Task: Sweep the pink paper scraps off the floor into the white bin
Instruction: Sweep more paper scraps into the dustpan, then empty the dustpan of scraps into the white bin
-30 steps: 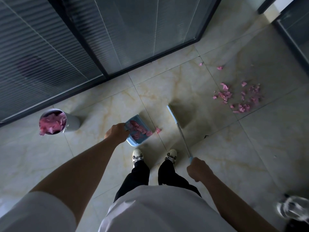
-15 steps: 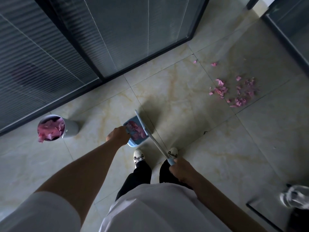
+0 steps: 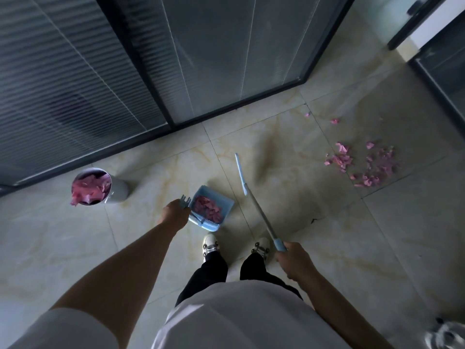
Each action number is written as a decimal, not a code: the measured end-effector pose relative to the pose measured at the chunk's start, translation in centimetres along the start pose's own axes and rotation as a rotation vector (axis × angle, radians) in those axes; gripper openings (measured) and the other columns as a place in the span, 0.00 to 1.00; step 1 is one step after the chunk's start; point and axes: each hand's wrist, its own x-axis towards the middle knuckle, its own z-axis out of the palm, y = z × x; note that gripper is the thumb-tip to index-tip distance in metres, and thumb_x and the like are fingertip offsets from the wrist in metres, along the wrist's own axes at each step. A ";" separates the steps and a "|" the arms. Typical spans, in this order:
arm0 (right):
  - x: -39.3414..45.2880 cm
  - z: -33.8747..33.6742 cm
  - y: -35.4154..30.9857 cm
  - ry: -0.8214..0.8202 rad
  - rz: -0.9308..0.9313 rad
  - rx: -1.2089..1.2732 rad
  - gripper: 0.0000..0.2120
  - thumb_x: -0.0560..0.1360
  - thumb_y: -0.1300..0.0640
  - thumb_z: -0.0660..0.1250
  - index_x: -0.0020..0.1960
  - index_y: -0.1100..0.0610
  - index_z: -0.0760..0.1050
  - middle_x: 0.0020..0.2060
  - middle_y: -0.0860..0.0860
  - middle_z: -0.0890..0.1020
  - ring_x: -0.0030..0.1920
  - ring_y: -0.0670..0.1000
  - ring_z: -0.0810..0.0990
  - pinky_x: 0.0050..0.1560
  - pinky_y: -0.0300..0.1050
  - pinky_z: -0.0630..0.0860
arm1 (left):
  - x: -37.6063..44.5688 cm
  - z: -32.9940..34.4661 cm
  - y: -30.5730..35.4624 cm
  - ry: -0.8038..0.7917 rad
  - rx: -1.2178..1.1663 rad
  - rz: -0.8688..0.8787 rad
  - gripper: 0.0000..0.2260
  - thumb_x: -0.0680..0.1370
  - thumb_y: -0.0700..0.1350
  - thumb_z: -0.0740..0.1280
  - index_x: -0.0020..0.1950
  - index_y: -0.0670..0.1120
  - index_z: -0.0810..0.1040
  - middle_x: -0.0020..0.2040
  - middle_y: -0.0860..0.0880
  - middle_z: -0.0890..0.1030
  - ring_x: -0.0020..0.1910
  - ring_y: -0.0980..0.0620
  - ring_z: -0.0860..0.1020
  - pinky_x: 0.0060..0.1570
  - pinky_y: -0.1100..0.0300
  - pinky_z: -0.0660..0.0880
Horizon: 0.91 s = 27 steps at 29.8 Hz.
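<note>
Pink paper scraps (image 3: pixel 362 163) lie in a loose cluster on the floor (image 3: pixel 289 147), well to the right of the white bin (image 3: pixel 117 190) and out past my right foot; two stray bits sit apart from the cluster, on its far side nearer the glass wall (image 3: pixel 226 46). More scraps fill the blue dustpan (image 3: pixel 221 200), which I hold just right of the bin, and the bin itself is already heaped with pink paper, one piece hanging over its near rim.

My left hand (image 3: pixel 175 212) is curled round the dustpan's handle, pan roughly level. My right hand (image 3: pixel 294 260) grips the end of the broom (image 3: pixel 254 200); its blue head is lifted and points away from me, between the dustpan and the cluster.

As I judge it, the step in hand is emptying this load. To do it well I should keep the pan level while carrying it toward the bin, bring its open lip right over the mouth, then tip slowly so the light scraps slide instead of flutter. The bin looks nearly full, so I would pour toward the back, away from the overhanging piece, and watch for spillover. The broom should stay clear of the pan. The cluster right of the bin remains for the next pass.
</note>
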 end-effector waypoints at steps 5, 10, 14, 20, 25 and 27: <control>1.4 -0.5 -0.8 0.074 0.014 0.028 0.08 0.74 0.61 0.63 0.48 0.64 0.76 0.27 0.52 0.71 0.25 0.50 0.69 0.27 0.38 0.63 | -2.7 -2.1 -1.4 -0.148 -0.596 -0.227 0.05 0.76 0.38 0.66 0.51 0.41 0.74 0.30 0.44 0.71 0.24 0.50 0.67 0.25 0.63 0.65; 2.7 0.3 -4.3 0.049 -0.046 0.018 0.03 0.73 0.62 0.63 0.43 0.62 0.73 0.26 0.53 0.72 0.25 0.51 0.70 0.28 0.39 0.64 | -7.6 -7.4 -2.9 -0.326 -1.145 -0.241 0.04 0.79 0.44 0.61 0.49 0.44 0.69 0.35 0.44 0.73 0.26 0.51 0.69 0.27 0.62 0.67; 3.3 1.7 -7.1 0.029 -0.026 0.063 0.04 0.72 0.65 0.63 0.42 0.64 0.76 0.18 0.51 0.70 0.18 0.49 0.66 0.22 0.33 0.60 | -10.1 -10.4 -3.4 -0.191 -1.379 -0.202 0.13 0.80 0.49 0.57 0.38 0.44 0.69 0.29 0.45 0.69 0.18 0.54 0.62 0.20 0.67 0.60; 2.5 4.4 -11.2 -0.059 -0.097 0.049 0.04 0.73 0.66 0.62 0.40 0.64 0.74 0.21 0.53 0.67 0.15 0.47 0.60 0.18 0.30 0.55 | -14.8 -14.4 -4.6 0.115 -1.594 -0.139 0.18 0.80 0.56 0.58 0.35 0.46 0.65 0.21 0.50 0.63 0.15 0.55 0.59 0.17 0.68 0.57; 1.9 6.5 -13.2 -0.134 -0.169 -0.013 0.04 0.72 0.66 0.62 0.45 0.63 0.75 0.21 0.52 0.67 0.14 0.47 0.59 0.20 0.30 0.55 | -19.2 -16.3 -6.4 0.391 -1.546 -0.077 0.16 0.80 0.56 0.61 0.39 0.47 0.67 0.22 0.49 0.63 0.15 0.54 0.58 0.18 0.68 0.57; 1.7 7.0 -13.8 -0.149 -0.189 -0.042 0.05 0.72 0.66 0.62 0.46 0.64 0.75 0.21 0.52 0.67 0.14 0.47 0.60 0.19 0.31 0.55 | -20.1 -16.5 -6.9 0.432 -1.497 -0.036 0.13 0.81 0.56 0.60 0.42 0.48 0.68 0.22 0.49 0.63 0.16 0.54 0.58 0.19 0.68 0.57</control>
